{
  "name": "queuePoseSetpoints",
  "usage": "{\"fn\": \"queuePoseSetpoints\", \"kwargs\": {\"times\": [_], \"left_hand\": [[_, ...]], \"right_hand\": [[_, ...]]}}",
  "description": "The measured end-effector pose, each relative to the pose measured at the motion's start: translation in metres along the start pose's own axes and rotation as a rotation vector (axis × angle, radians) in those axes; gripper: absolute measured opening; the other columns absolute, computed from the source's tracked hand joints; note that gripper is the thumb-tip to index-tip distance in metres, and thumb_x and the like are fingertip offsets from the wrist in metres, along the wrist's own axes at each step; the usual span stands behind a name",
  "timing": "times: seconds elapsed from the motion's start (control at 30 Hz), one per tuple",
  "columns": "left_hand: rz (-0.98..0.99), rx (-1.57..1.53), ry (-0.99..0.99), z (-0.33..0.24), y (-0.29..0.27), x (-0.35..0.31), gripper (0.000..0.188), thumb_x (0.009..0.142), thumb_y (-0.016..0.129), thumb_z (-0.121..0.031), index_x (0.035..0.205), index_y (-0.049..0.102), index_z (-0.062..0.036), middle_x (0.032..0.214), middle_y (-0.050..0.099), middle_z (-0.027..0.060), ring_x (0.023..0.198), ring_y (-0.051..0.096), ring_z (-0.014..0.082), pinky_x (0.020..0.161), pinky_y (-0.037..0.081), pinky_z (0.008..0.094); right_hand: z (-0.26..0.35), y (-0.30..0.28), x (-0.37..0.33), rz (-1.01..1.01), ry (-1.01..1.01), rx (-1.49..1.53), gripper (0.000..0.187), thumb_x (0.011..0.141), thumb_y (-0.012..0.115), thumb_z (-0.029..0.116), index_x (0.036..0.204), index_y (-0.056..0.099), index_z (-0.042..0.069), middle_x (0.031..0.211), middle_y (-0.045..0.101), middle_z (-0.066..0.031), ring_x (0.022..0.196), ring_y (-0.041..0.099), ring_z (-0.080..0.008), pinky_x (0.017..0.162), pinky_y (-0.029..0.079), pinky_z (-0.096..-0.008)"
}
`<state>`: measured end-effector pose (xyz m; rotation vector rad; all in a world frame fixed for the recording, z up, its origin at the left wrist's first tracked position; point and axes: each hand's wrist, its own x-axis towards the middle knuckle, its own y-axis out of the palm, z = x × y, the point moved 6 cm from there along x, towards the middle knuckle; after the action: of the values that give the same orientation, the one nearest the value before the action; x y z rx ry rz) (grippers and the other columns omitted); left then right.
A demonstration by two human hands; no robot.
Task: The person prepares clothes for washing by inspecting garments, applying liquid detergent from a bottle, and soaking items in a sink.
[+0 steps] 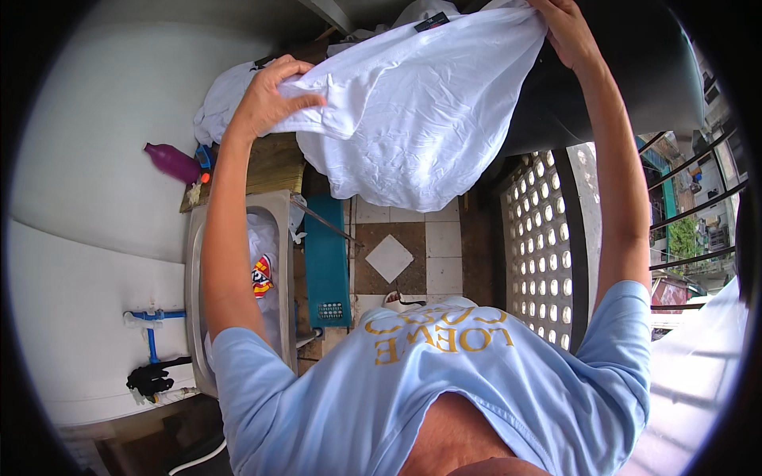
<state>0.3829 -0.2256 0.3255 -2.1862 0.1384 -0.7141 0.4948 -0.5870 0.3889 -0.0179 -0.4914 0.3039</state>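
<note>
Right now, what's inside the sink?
The sink holds crumpled white material, cloth or plastic, and what looks like a red-and-yellow packet. The left arm covers much of the basin; anything beneath the white material is hidden too.

Purple bottle (172, 163), blue pipe (167, 315)

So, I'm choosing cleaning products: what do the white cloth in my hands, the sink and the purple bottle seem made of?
White cloth: soft, matte fabric, creased and draping; perhaps cotton or a blend, but the fibre can't be told.
Sink: probably stainless steel with a dull sheen, judging by its grey, metallic look.
Purple bottle: likely smooth, opaque plastic, given its even colour and rounded shape.
</note>
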Motion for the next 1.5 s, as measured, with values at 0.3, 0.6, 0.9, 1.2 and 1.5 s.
{"fn": "queuePoseSetpoints", "kwargs": {"times": [0.3,0.6,0.9,1.2,1.5], "left_hand": [[-0.017,-0.381,-0.28,0.112,0.011,-0.07,0.027,0.092,0.06,-0.018,0.11,0.066,0.0004,0.102,0.064,0.0037,0.097,0.059,0.0157,0.09,0.044,0.0294],[-0.162,-1.212,-0.401,0.161,-0.02,-0.05,0.023,0.089,0.052,-0.016,0.103,0.062,-0.0007,0.102,0.067,0.0081,0.097,0.062,0.0195,0.09,0.047,0.0328],[-0.129,-1.204,-0.428,0.191,-0.031,-0.041,0.028,0.087,0.053,-0.014,0.108,0.06,0.0027,0.108,0.065,0.0118,0.104,0.06,0.0233,0.097,0.044,0.0349],[-0.065,-1.103,-0.384,0.167,-0.027,-0.044,0.032,0.085,0.055,-0.012,0.114,0.061,0.0,0.106,0.065,0.0066,0.1,0.06,0.0167,0.093,0.044,0.0279],[0.127,-0.346,-0.338,0.119,-0.01,-0.028,0.023,0.092,0.049,-0.009,0.106,0.066,-0.011,0.094,0.061,-0.0024,0.079,0.053,0.009,0.07,0.042,0.0206]], "right_hand": [[-0.133,0.061,-0.041,0.29,0.219,-0.313,0.032,0.091,0.063,0.034,0.104,0.069,0.006,0.089,0.068,-0.004,0.083,0.061,-0.0129,0.08,0.047,-0.0273],[-0.112,0.075,-0.033,0.499,0.163,-0.521,0.036,0.081,0.066,0.04,0.099,0.068,0.009,0.088,0.067,-0.0014,0.084,0.061,-0.0135,0.086,0.046,-0.0277],[-0.121,0.081,-0.036,0.404,0.243,0.025,0.015,0.077,0.061,0.009,0.087,0.067,-0.001,0.086,0.064,-0.0036,0.081,0.058,-0.0133,0.074,0.045,-0.0247],[-0.121,0.086,-0.048,0.353,0.333,0.289,0.004,0.077,0.057,0.005,0.076,0.059,0.003,0.075,0.059,-0.0014,0.073,0.058,-0.0137,0.07,0.047,-0.0267],[-0.038,0.197,-0.101,0.952,-0.003,-0.071,0.024,0.081,0.064,0.025,0.079,0.066,0.001,0.079,0.059,-0.0036,0.073,0.056,-0.0137,0.074,0.046,-0.0281]]}}
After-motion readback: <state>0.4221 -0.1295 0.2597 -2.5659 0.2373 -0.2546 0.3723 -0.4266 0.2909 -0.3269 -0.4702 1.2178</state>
